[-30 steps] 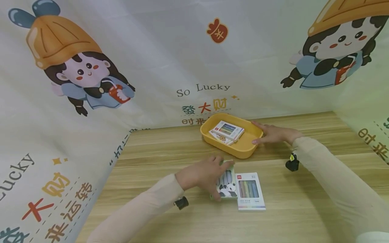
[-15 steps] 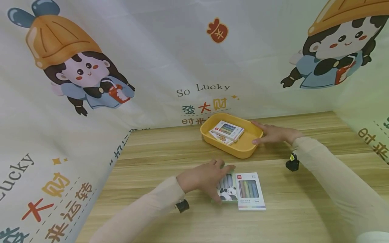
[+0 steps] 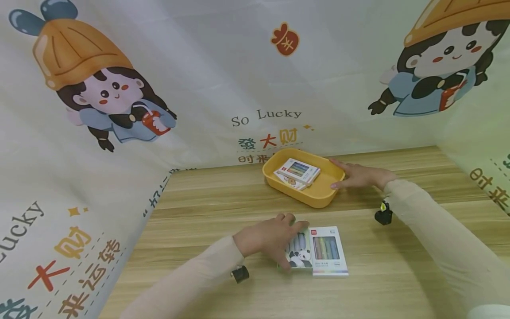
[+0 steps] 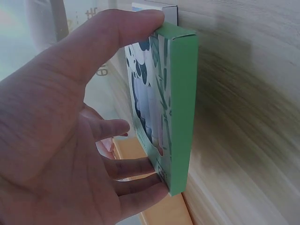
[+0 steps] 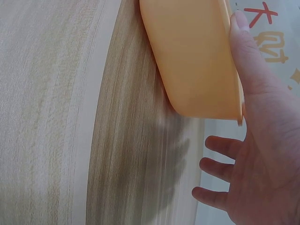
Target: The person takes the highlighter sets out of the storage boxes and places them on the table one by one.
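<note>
In the head view, my left hand holds a green crayon box with pandas at the table's middle. The left wrist view shows my thumb at one end of the panda box and fingertips at the other. Right beside it lies a white crayon box with a window of coloured sticks. My right hand rests at the right end of a yellow tray. In the right wrist view, my thumb lies along the rim of the tray, with three fingers extended below it, off the tray.
Inside the tray, a white crayon box lies over another box with a cartoon picture, at the left end. The wood-grain table meets a printed cloth backdrop just behind the tray.
My left hand has drawn the panda box slightly toward me, so its near edge is closer to level with the white box. My right hand and the tray have stayed put.
</note>
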`<state>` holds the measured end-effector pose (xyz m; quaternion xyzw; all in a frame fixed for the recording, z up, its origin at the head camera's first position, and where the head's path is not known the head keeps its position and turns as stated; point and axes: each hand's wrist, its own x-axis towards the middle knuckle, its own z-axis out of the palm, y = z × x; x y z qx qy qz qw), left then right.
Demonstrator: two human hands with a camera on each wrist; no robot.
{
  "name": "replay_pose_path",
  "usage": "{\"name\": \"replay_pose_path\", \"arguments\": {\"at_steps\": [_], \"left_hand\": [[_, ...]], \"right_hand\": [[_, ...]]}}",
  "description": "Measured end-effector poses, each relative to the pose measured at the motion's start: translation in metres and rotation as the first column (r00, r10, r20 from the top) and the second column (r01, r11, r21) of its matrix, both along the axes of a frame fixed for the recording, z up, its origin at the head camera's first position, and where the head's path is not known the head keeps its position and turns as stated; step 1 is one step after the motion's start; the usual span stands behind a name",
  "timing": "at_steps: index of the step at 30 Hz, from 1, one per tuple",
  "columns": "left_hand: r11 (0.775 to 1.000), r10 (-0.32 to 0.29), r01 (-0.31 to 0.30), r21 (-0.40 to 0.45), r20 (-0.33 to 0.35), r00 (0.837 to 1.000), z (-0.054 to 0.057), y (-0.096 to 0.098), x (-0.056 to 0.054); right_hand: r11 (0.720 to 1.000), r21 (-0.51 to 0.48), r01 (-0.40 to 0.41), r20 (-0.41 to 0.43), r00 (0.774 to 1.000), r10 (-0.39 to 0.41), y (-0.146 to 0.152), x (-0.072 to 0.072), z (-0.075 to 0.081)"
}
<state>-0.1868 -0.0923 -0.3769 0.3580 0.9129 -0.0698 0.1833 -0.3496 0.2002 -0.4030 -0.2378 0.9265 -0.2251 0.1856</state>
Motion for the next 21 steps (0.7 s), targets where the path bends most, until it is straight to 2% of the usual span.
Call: {"name": "replay_pose_path", "arguments": {"at_steps": [21], "left_hand": [[1.0, -0.014, 0.014, 0.013, -0.011, 1.0, -0.013, -0.002, 0.0]], "right_hand": [[1.0, -0.009, -0.002, 0.008, 1.0, 0.002, 0.0, 0.0, 0.001]]}}
